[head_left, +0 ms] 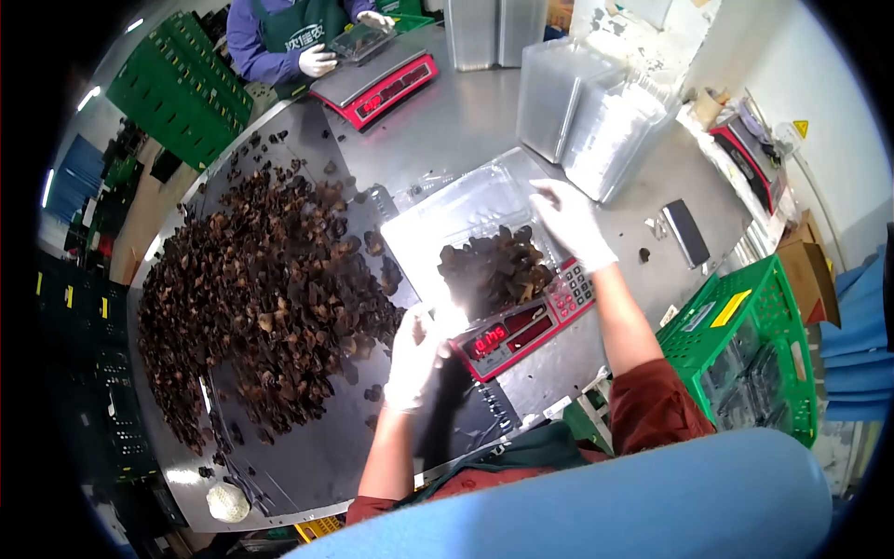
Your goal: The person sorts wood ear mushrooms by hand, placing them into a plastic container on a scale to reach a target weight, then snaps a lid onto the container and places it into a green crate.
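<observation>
A clear plastic box (507,186) with its lid raised sits on a red scale (521,340) whose display glows red. Dark brown dried fungus pieces (498,270) lie in the box. My left hand (415,359), in a white glove, is at the box's near left corner; glare hides part of its fingertips, and what they hold cannot be made out. My right hand (573,224), gloved in white too, is at the box's right side with its fingers apart. A large heap of the same dark pieces (270,307) spreads over the table to the left.
Stacked clear boxes (596,116) stand at the back. Across the table, a person (289,37) works at another red scale (382,79). A black phone (686,233) lies at right, above a green crate (745,345). A white ball-shaped object (227,502) sits near left.
</observation>
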A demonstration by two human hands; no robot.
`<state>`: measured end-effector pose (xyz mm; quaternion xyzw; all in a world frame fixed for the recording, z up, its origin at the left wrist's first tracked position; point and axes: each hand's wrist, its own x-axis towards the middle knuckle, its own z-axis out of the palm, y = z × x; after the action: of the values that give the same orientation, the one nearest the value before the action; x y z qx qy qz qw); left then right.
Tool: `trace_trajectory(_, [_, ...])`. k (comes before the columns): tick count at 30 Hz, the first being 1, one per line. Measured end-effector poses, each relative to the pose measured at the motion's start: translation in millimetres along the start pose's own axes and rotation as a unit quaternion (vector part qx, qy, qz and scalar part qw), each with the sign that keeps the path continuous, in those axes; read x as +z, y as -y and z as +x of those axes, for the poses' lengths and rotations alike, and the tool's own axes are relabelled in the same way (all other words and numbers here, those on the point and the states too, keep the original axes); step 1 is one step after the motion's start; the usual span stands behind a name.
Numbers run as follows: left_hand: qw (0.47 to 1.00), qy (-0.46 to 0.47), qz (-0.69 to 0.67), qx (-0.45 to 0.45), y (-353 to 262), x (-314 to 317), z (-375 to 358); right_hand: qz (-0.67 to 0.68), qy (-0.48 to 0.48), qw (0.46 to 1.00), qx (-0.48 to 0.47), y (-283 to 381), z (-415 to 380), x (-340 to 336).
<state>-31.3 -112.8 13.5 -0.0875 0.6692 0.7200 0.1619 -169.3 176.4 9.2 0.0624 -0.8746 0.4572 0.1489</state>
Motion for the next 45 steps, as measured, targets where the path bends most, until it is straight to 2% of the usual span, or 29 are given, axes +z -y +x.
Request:
trace_trajectory(2, [1.0, 0.004, -0.008, -0.004, 8, 10, 9, -0.08, 0.065, 0.993, 0.049, 3, 16, 13])
trace_trajectory(4, [0.998, 0.026, -0.049, 0.002, 16, 11, 16, 0.111, 0.096, 0.986, 0.085, 1, 21, 23])
trace_trajectory(7, [0.993, 0.018, -0.115, -0.015, 11, 6, 13, 0.283, 0.08, 0.954, 0.053, 22, 7, -1])
trace_trajectory(8, [0.987, 0.019, -0.153, -0.039, 12, 2, 13, 0.218, 0.069, 0.973, 0.015, 30, -4, -17])
trace_trajectory(10, [0.969, 0.019, -0.23, -0.09, 15, -9, 12, 0.269, 0.151, 0.944, 0.114, 38, -36, -38])
trace_trajectory(11, [0.952, 0.073, -0.282, -0.093, 14, -15, 11, 0.215, 0.183, 0.953, 0.106, 35, -53, -44])
trace_trajectory(12, [0.96, 0.069, -0.26, -0.079, 16, -15, 9, 0.16, 0.215, 0.959, 0.098, 34, -68, -45])
trace_trajectory(14, [0.973, 0.059, -0.215, -0.052, 22, -14, 3, 0.25, 0.153, 0.945, 0.147, 32, -94, -37])
trace_trajectory(16, [0.989, 0.049, -0.141, -0.023, 21, -7, -1, 0.27, 0.161, 0.91, 0.269, 28, -108, -39])
trace_trajectory(19, [0.993, 0.056, -0.1, 0.022, 27, -2, -3, 0.374, 0.168, 0.865, 0.288, 17, -122, -31])
trace_trajectory(22, [0.994, 0.059, -0.06, 0.072, 41, -3, -12, 0.403, 0.174, 0.868, 0.232, -3, -144, -19])
trace_trajectory(26, [0.994, 0.063, -0.044, 0.075, 48, -8, -34, 0.351, 0.179, 0.885, 0.248, 25, -171, -25])
trace_trajectory(28, [0.995, 0.058, -0.027, 0.076, 52, -15, -43, 0.369, 0.183, 0.881, 0.233, 29, -187, -21])
trace_trajectory(29, [0.995, 0.068, -0.037, 0.06, 52, -19, -47, 0.376, 0.182, 0.877, 0.238, 34, -191, -20])
trace_trajectory(31, [0.989, 0.082, -0.08, 0.095, 61, -22, -51, 0.373, 0.163, 0.88, 0.245, 45, -197, -18])
trace_trajectory(32, [0.985, 0.087, -0.1, 0.111, 60, -23, -54, 0.292, 0.15, 0.927, 0.182, 44, -199, -17])
trace_trajectory(34, [0.991, 0.116, -0.045, 0.046, 43, -31, -68, 0.121, 0.121, 0.984, 0.051, 40, -201, -15])
trace_trajectory(35, [0.98, 0.106, 0.073, 0.15, 32, -27, -71, 0.125, 0.12, 0.985, -0.01, 42, -200, -17])
trace_trajectory(37, [0.91, 0.111, 0.288, 0.275, 34, -33, -67, 0.099, 0.083, 0.981, -0.148, 43, -196, -17])
trace_trajectory(38, [0.902, 0.046, 0.294, 0.314, 47, -29, -67, 0.069, 0.046, 0.971, -0.224, 45, -194, -16])
trace_trajectory(40, [0.817, -0.004, 0.365, 0.446, 61, -32, -68, 0.009, 0.026, 0.962, -0.272, 57, -195, -20])
trace_trajectory(42, [0.881, -0.009, 0.297, 0.367, 71, -31, -73, -0.009, -0.022, 0.949, -0.314, 65, -198, -21])
trace_trajectory(43, [0.89, -0.008, 0.278, 0.361, 73, -32, -74, -0.003, -0.025, 0.947, -0.32, 70, -200, -24])
trace_trajectory(45, [0.878, 0.033, 0.253, 0.404, 64, -32, -70, 0.146, -0.014, 0.982, -0.117, 83, -217, -26])
